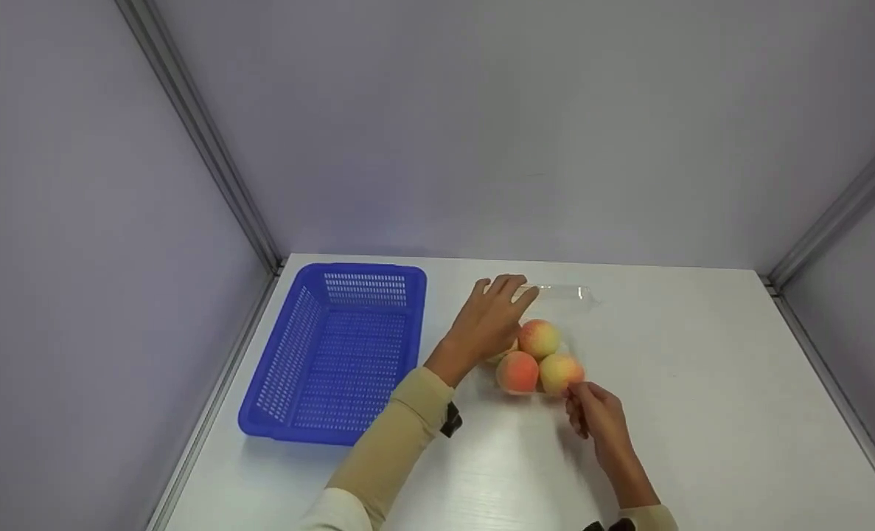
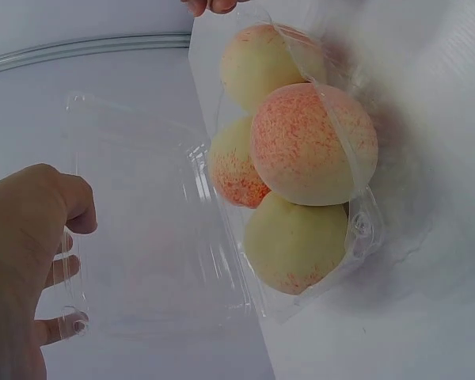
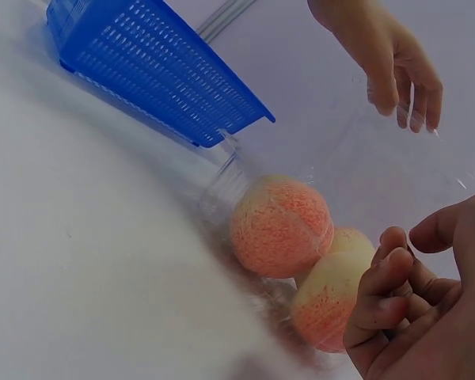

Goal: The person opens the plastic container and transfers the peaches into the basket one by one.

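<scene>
Several red-and-yellow peaches [image 1: 539, 338] sit in a clear plastic clamshell box [image 2: 366, 226] whose lid [image 2: 154, 237] stands raised behind them. My left hand [image 1: 487, 317] reaches past the fruit and holds the lid's far edge, thumb on one side and fingers on the other, as the left wrist view shows. Beside the box's near right corner is my right hand [image 1: 598, 414], close to a peach [image 3: 328, 305]. Its fingers are loosely curled, and the right wrist view shows a small gap between thumb and forefinger with nothing visible in it.
A blue plastic basket [image 1: 416, 324] with slotted sides stands left of the box on the white table [image 1: 702, 398]. Grey panels [image 1: 525, 147] with metal corner posts enclose the table at the back and both sides.
</scene>
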Tool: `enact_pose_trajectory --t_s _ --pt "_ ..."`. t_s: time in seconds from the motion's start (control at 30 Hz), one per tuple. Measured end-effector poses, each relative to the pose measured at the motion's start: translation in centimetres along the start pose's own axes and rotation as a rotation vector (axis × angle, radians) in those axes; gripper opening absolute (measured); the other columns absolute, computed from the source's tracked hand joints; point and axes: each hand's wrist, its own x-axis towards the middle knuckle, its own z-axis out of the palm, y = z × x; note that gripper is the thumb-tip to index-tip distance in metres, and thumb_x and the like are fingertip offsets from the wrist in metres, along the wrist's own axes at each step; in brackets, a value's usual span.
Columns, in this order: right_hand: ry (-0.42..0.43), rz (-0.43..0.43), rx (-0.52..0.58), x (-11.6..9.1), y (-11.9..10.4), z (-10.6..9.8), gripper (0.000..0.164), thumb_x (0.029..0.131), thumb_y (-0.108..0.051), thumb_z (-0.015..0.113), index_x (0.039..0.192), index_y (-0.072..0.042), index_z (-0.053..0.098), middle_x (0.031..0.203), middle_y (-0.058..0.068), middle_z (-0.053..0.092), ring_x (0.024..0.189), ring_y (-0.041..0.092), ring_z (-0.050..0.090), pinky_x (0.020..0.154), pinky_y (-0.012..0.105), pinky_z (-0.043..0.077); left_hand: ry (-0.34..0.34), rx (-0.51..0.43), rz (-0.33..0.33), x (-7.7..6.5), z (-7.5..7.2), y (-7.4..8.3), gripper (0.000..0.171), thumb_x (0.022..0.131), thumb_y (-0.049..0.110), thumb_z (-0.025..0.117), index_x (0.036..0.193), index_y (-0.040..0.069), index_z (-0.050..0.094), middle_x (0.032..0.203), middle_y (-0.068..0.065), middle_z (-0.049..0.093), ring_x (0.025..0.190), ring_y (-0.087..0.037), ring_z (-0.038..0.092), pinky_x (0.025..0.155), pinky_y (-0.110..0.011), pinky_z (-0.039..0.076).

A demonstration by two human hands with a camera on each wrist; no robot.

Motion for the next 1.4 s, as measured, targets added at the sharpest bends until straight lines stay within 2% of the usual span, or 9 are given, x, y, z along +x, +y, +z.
enact_pose_trajectory --t_s 0.3,0.47,0.63,0.8,0.9,0.97,1.13,1.27,1.4 --pt "0.007 -0.05 -0.095 0.6 -1.0 -1.2 0.025 0.104 -0.024 0.065 0.104 0.001 0.066 0.077 0.003 0.06 0.059 0.014 0.049 0.051 0.025 0.04 0.034 0.0 -0.014 -0.4 -0.4 -0.9 0.055 0.099 0.017 0.067 0.152 0.021 0.053 0.156 -0.007 0.054 0.144 -0.025 0.052 0.114 -0.046 0.05" --pt "0.021 -0.081 -0.16 1.4 -1.3 -2.3 0.023 0.103 -0.021 0.069 0.113 0.0 0.066 0.079 0.001 0.063 0.061 0.013 0.053 0.054 0.025 0.045 0.011 -0.003 -0.022 -0.6 -0.7 -1.3 0.055 0.1 0.019 0.067 0.153 0.022 0.053 0.158 -0.007 0.051 0.148 -0.025 0.049 0.118 -0.047 0.047" --pt "0.042 -0.139 -0.251 1.8 -2.0 -3.4 0.024 0.102 -0.018 0.071 0.117 0.0 0.066 0.086 0.001 0.067 0.071 0.014 0.06 0.063 0.026 0.053 -0.013 -0.006 -0.034 -0.7 -0.8 -1.8 0.056 0.099 0.02 0.069 0.153 0.023 0.052 0.161 -0.008 0.049 0.151 -0.026 0.045 0.123 -0.05 0.042" --pt "0.077 -0.18 -0.358 2.2 -2.5 -4.0 0.027 0.101 -0.019 0.07 0.119 0.0 0.067 0.103 0.006 0.071 0.085 0.009 0.064 0.073 0.024 0.056 -0.011 -0.001 -0.032 -0.9 -1.0 -2.1 0.056 0.099 0.02 0.069 0.152 0.023 0.053 0.162 -0.008 0.048 0.153 -0.027 0.044 0.123 -0.05 0.042" --pt "0.081 -0.171 -0.418 2.6 -2.6 -4.3 0.03 0.101 -0.021 0.07 0.122 0.0 0.066 0.116 0.012 0.071 0.092 0.008 0.064 0.076 0.021 0.054 -0.006 -0.005 -0.033 -1.0 -1.0 -2.2 0.056 0.098 0.02 0.07 0.152 0.023 0.053 0.161 -0.008 0.049 0.152 -0.027 0.044 0.122 -0.05 0.043" --pt "0.073 -0.151 -0.447 2.9 -2.6 -4.4 0.033 0.101 -0.023 0.07 0.125 0.0 0.066 0.124 0.016 0.069 0.098 0.012 0.065 0.077 0.02 0.052 -0.006 -0.016 -0.037 -1.1 -1.1 -2.2 0.055 0.098 0.019 0.069 0.151 0.023 0.054 0.159 -0.008 0.051 0.151 -0.027 0.046 0.121 -0.05 0.044" --pt "0.031 -0.123 -0.445 3.6 -2.4 -4.8 0.042 0.102 -0.025 0.069 0.134 0.001 0.061 0.137 0.023 0.064 0.114 0.023 0.065 0.082 0.022 0.054 -0.032 -0.117 -0.069 -1.1 -1.4 -2.3 0.052 0.099 0.014 0.063 0.15 0.021 0.057 0.151 -0.006 0.058 0.145 -0.025 0.052 0.116 -0.048 0.048" --pt "-0.015 -0.121 -0.415 4.1 -2.3 -4.9 0.048 0.104 -0.025 0.067 0.14 0.004 0.055 0.142 0.025 0.06 0.116 0.022 0.066 0.087 0.026 0.059 -0.08 -0.227 -0.103 -1.0 -1.6 -2.6 0.052 0.1 0.015 0.061 0.152 0.02 0.056 0.147 -0.007 0.061 0.142 -0.025 0.054 0.11 -0.048 0.052" --pt "-0.067 -0.101 -0.39 4.5 -2.5 -4.9 0.053 0.106 -0.026 0.064 0.144 0.007 0.049 0.144 0.028 0.056 0.119 0.031 0.067 0.089 0.029 0.061 -0.125 -0.286 -0.131 -0.8 -1.8 -2.8 0.052 0.101 0.019 0.062 0.152 0.02 0.056 0.144 -0.007 0.063 0.138 -0.026 0.057 0.105 -0.048 0.054"
